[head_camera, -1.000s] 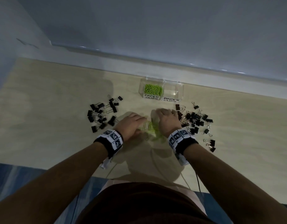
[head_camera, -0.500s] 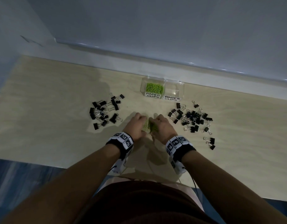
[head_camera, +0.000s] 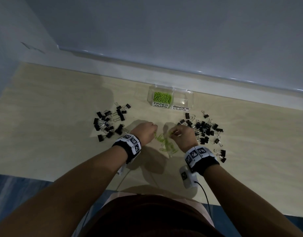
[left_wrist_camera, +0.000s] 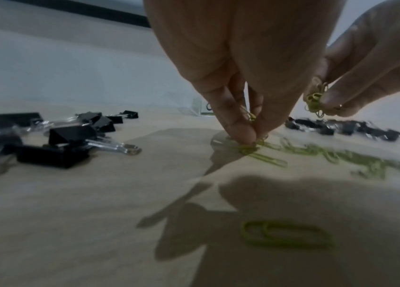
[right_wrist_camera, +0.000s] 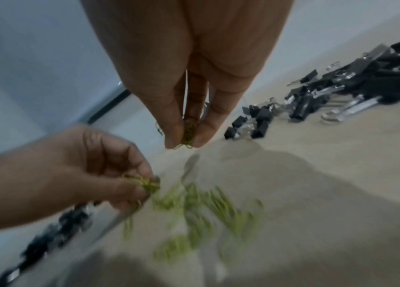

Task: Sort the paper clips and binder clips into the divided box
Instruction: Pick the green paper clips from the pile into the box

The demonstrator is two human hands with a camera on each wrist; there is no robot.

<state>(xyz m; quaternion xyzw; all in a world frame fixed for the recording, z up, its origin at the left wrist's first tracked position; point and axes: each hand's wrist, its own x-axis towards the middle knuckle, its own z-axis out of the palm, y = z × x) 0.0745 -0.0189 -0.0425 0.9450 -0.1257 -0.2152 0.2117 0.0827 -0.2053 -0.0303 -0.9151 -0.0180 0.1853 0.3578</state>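
A clear divided box (head_camera: 190,98) stands at the table's far side; its left compartment, labelled PAPER CLIPS, holds green paper clips (head_camera: 162,97), and the right one, labelled BINDER CLIPS, looks bare. Loose green paper clips (head_camera: 167,143) lie between my hands. My left hand (head_camera: 146,132) pinches a few of them low over the table (left_wrist_camera: 250,134). My right hand (head_camera: 181,135) pinches a small bunch, lifted off the table (right_wrist_camera: 187,134). Black binder clips lie in one heap to the left (head_camera: 109,123) and another to the right (head_camera: 204,130).
The light wooden table (head_camera: 53,134) runs back to a pale ledge and wall behind the box. One green paper clip (left_wrist_camera: 284,235) lies apart, nearer me. A cable (head_camera: 205,195) hangs from my right wrist over the table's front edge.
My hands were pressed together over the green clips; they have drawn apart, each with a pinch of clips, uncovering the loose ones between them.
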